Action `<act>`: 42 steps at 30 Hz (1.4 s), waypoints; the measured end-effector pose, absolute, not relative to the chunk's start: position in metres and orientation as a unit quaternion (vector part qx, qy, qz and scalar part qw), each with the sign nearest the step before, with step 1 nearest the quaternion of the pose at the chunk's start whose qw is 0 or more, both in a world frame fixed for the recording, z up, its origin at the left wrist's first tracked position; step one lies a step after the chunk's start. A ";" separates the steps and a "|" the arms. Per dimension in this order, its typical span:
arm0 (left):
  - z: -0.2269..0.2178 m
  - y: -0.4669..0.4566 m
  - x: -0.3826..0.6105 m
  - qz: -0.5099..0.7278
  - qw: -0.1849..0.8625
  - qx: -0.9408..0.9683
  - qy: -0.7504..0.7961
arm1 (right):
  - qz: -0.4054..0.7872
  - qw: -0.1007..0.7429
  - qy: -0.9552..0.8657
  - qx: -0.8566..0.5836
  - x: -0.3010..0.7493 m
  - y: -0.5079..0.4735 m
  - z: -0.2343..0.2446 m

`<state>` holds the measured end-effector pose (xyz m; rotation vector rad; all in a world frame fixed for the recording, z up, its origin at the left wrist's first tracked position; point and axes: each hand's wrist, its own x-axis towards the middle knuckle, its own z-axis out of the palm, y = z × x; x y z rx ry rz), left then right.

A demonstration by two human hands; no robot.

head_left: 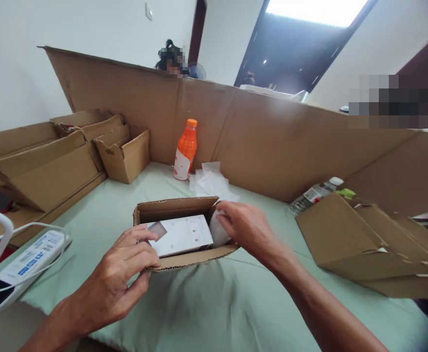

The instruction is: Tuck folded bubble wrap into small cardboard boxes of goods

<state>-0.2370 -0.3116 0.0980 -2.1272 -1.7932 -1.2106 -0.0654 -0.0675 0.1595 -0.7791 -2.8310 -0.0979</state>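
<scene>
An open cardboard box (193, 261) sits in front of me on pale green cloth. Inside lies a white box (184, 237) with a grey picture and small print on its top. My left hand (123, 264) grips the cardboard box at its near left corner, fingers over the rim and thumb outside. At the right end, my right hand (245, 225) is closed in a pinch on whitish translucent wrap (218, 230), tucked between the white box and the cardboard wall. The fingertips partly cover this wrap.
Behind the box stand an orange bottle (186, 149) and a heap of clear plastic wrap (210, 181). Cardboard boxes flank me left (52, 171) and right (346, 239), with a clear bottle (314, 195). A power strip (30, 264) lies left. Beyond the cardboard wall (272, 142) is a person.
</scene>
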 end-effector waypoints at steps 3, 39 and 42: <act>0.098 -0.311 -0.236 -0.405 0.065 -0.698 -0.587 | -0.010 0.004 -0.967 -0.255 -0.072 -0.073 0.165; 0.008 -0.256 -0.201 -0.616 -0.287 -0.325 -0.658 | 0.262 0.282 -0.827 -0.410 0.034 -0.087 0.033; 0.015 -0.245 -0.187 -0.587 -0.310 -0.387 -0.639 | 0.206 0.303 -0.814 -0.450 0.073 -0.105 0.028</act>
